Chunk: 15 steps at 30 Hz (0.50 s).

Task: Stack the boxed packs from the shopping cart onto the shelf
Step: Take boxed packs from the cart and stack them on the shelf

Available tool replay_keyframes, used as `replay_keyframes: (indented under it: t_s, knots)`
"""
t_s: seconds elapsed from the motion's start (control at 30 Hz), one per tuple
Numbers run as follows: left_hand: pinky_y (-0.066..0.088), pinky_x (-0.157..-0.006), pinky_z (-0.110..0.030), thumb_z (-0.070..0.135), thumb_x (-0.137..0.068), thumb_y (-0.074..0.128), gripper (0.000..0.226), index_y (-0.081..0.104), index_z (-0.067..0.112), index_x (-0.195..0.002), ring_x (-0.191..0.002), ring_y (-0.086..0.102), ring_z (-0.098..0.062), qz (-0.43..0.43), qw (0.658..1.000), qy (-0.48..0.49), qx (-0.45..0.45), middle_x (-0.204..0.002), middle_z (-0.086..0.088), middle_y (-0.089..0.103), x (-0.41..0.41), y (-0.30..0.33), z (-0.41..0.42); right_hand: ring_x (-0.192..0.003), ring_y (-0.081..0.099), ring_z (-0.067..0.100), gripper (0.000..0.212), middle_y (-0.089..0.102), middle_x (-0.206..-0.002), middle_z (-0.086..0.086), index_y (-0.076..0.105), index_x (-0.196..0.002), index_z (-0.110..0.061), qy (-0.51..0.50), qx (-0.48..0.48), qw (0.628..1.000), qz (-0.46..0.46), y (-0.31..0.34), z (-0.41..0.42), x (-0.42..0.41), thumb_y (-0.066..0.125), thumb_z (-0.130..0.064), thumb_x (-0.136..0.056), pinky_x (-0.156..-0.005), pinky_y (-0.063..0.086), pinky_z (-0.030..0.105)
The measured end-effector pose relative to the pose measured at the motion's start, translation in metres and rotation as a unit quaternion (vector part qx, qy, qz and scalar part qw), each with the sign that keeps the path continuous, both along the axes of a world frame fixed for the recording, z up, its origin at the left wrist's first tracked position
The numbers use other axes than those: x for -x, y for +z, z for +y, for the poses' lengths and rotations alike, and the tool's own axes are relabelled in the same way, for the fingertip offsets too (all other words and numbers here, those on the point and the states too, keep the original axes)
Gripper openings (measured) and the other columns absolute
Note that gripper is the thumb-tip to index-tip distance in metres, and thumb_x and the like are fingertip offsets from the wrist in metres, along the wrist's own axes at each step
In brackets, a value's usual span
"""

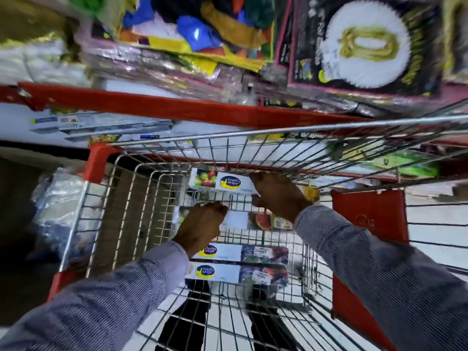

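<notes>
Your hands are both down inside the shopping cart (106,198). Your right hand (277,195) closes around the end of the boxed pack (222,183) at the cart's far wall. Your left hand (201,225) curls onto the next pack (253,220); how firmly, I cannot tell. Two more packs (238,262) lie nearer you. The red-edged shelf (177,107) stands beyond the cart.

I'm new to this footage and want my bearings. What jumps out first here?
Two hands reach down into a wire shopping cart: the right hand grips the farthest box, the left hand sits on the next box. Above, a red shelf edge carries a bag of colourful balloons.
</notes>
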<state>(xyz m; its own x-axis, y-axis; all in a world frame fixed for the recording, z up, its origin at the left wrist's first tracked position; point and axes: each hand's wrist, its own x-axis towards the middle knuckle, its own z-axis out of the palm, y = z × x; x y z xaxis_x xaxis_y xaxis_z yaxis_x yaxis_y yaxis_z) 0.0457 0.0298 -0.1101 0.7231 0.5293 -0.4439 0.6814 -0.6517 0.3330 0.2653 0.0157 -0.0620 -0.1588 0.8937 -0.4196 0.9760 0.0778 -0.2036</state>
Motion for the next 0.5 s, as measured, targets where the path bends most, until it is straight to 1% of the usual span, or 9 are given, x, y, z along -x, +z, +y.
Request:
replay_keyframes:
  t_s: [0.1, 0.17, 0.2, 0.27, 0.3, 0.37, 0.4, 0.43, 0.5]
  knots:
    - [0.059, -0.079, -0.051, 0.003, -0.064, 0.085, 0.059, 0.063, -0.003, -0.118, -0.1, 0.067, -0.044, -0.022, 1.0, 0.01, -0.01, -0.116, -0.026, 0.068, 0.01, 0.056, -0.002, -0.114, 0.058, 0.037, 0.06, 0.062, -0.124, 0.019, 0.039, -0.141, -0.01, 0.01, -0.026, 0.999, 0.019, 0.048, -0.006, -0.001, 0.06, -0.035, -0.091, -0.089, 0.047, 0.04]
    - [0.059, -0.082, -0.046, 0.008, -0.068, 0.085, 0.059, 0.062, 0.0, -0.123, -0.104, 0.066, -0.042, -0.036, 0.999, 0.005, -0.036, -0.121, -0.023, 0.066, 0.015, 0.105, -0.001, -0.112, 0.059, 0.037, 0.058, 0.061, -0.124, 0.018, 0.04, -0.14, -0.011, 0.017, -0.035, 0.999, 0.023, 0.09, -0.005, -0.004, 0.059, -0.037, -0.092, -0.086, 0.049, 0.041]
    - [0.061, -0.075, -0.042, 0.011, -0.062, 0.09, 0.061, 0.066, 0.001, -0.118, -0.097, 0.07, -0.039, -0.032, 0.999, 0.002, -0.04, -0.116, -0.021, 0.069, 0.019, 0.129, -0.001, -0.111, 0.059, 0.037, 0.056, 0.06, -0.124, 0.018, 0.041, -0.138, -0.011, 0.022, -0.036, 0.999, 0.029, 0.111, -0.005, -0.005, 0.057, -0.038, -0.092, -0.087, 0.048, 0.041]
    - [0.061, -0.052, -0.037, 0.019, -0.042, 0.097, 0.062, 0.073, 0.004, -0.098, -0.075, 0.074, -0.035, -0.029, 0.998, -0.008, -0.053, -0.095, -0.017, 0.076, 0.026, 0.185, -0.001, -0.11, 0.058, 0.037, 0.053, 0.059, -0.124, 0.017, 0.043, -0.136, -0.011, 0.038, -0.05, 0.998, 0.029, 0.164, -0.006, -0.006, 0.055, -0.039, -0.093, -0.088, 0.048, 0.042]
    - [0.06, -0.052, -0.036, 0.025, -0.045, 0.095, 0.058, 0.073, 0.008, -0.096, -0.075, 0.074, -0.034, -0.02, 0.998, -0.011, -0.057, -0.094, -0.013, 0.076, 0.029, 0.21, 0.002, -0.111, 0.058, 0.036, 0.052, 0.06, -0.123, 0.017, 0.045, -0.135, -0.012, 0.047, -0.064, 0.997, 0.021, 0.191, -0.005, -0.008, 0.055, -0.04, -0.093, -0.088, 0.048, 0.042]
    - [0.06, -0.065, -0.038, 0.037, -0.058, 0.079, 0.05, 0.07, 0.016, -0.103, -0.088, 0.072, -0.033, -0.037, 0.993, -0.005, -0.113, -0.103, -0.006, 0.074, 0.03, 0.253, 0.009, -0.11, 0.059, 0.034, 0.048, 0.062, -0.121, 0.015, 0.048, -0.13, -0.015, 0.061, -0.095, 0.994, 0.013, 0.239, -0.004, -0.009, 0.056, -0.043, -0.092, -0.086, 0.047, 0.04]
    - [0.06, -0.065, -0.039, 0.043, -0.059, 0.073, 0.05, 0.07, 0.02, -0.103, -0.088, 0.072, -0.031, -0.056, 0.989, -0.001, -0.135, -0.102, -0.004, 0.075, 0.031, 0.282, 0.011, -0.107, 0.059, 0.033, 0.044, 0.063, -0.117, 0.013, 0.051, -0.126, -0.017, 0.063, -0.113, 0.992, 0.011, 0.271, -0.003, -0.01, 0.057, -0.043, -0.091, -0.081, 0.046, 0.039]
    - [0.06, -0.062, -0.036, 0.049, -0.056, 0.07, 0.052, 0.07, 0.023, -0.101, -0.085, 0.072, -0.029, -0.064, 0.988, -0.002, -0.141, -0.097, -0.001, 0.075, 0.034, 0.304, 0.011, -0.102, 0.06, 0.033, 0.039, 0.064, -0.111, 0.011, 0.052, -0.119, -0.018, 0.06, -0.122, 0.991, 0.011, 0.296, -0.004, -0.01, 0.058, -0.043, -0.09, -0.075, 0.044, 0.037]
    - [0.058, -0.056, -0.03, 0.053, -0.048, 0.077, 0.057, 0.07, 0.027, -0.098, -0.08, 0.072, -0.023, -0.073, 0.979, -0.01, -0.191, -0.09, 0.005, 0.075, 0.034, 0.364, 0.011, -0.095, 0.061, 0.031, 0.032, 0.065, -0.103, 0.008, 0.054, -0.11, -0.021, 0.054, -0.164, 0.985, 0.01, 0.359, -0.004, -0.01, 0.059, -0.043, -0.087, -0.068, 0.043, 0.035]
